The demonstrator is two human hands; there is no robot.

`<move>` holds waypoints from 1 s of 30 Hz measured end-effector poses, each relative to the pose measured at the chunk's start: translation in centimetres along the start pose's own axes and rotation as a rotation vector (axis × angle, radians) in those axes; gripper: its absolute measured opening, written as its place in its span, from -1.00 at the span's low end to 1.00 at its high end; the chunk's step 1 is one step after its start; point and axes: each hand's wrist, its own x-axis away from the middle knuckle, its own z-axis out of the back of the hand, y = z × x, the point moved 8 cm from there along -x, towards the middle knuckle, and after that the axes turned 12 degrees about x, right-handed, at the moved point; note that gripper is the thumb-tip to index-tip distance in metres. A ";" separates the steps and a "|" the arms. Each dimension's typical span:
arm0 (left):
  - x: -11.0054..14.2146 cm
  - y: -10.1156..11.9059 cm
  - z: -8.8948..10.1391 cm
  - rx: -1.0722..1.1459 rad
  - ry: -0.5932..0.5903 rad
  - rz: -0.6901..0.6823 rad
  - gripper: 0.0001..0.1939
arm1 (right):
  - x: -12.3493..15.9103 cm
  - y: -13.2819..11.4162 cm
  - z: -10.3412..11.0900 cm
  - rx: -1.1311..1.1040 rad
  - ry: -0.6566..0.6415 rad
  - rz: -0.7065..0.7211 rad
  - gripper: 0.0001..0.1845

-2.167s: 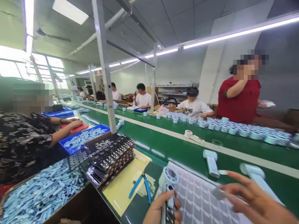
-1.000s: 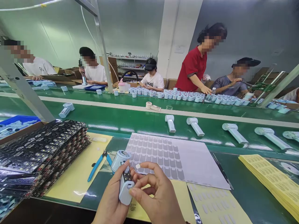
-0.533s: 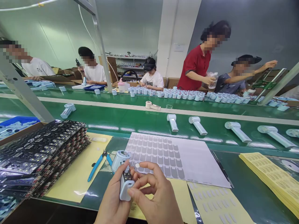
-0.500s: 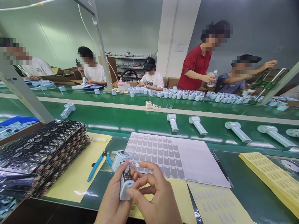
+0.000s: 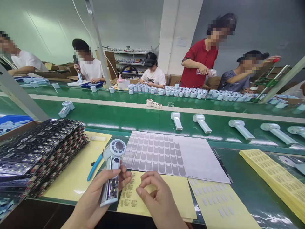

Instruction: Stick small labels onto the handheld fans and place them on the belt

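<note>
- Two bare hands show at the bottom edge, both mine as I watch through the head camera.
- My left hand (image 5: 95, 198) has its grip closed around a pale blue handheld fan (image 5: 111, 173), held just above the near edge of the green desk (image 5: 250, 194).
- That fan points away from me: round head at the top, handle lying in my palm, thumb across the handle. An open slot along the handle shows a circuit board inside.
- My right hand (image 5: 156, 200) hovers just right of the fan, not touching it. Its grip is narrow, thumb and forefinger curled close together; I cannot tell whether anything sits between them.
- Under the hands lies a yellow sheet (image 5: 154, 197) with small printed labels.
- Just beyond it sits a white sheet of grey stickers (image 5: 166, 154), many cells filled.
- Blue-handled cutters (image 5: 94, 166) lie left of the fan on another yellow sheet.
- Far left, a stack of dark circuit boards (image 5: 43, 149).
- At right, a thick pile of yellow label sheets (image 5: 274, 178).
- Behind, more fans (image 5: 201, 122) lie in a row on the green conveyor belt (image 5: 143, 119).
- Across the belt, several people sit or stand at work.
</note>
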 end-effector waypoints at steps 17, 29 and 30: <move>0.3 -2.6 1.6 -0.240 -0.153 0.055 -0.66 | 0.7 1.1 -0.7 0.045 -0.114 0.067 -0.93; -0.3 -2.6 0.6 -0.156 0.072 -0.004 -0.52 | 0.2 -4.4 0.0 -0.039 -0.184 0.070 -0.88; -0.5 -2.6 0.5 -0.139 0.073 -0.012 -0.56 | 0.1 -4.7 0.1 -0.024 -0.181 0.073 -0.87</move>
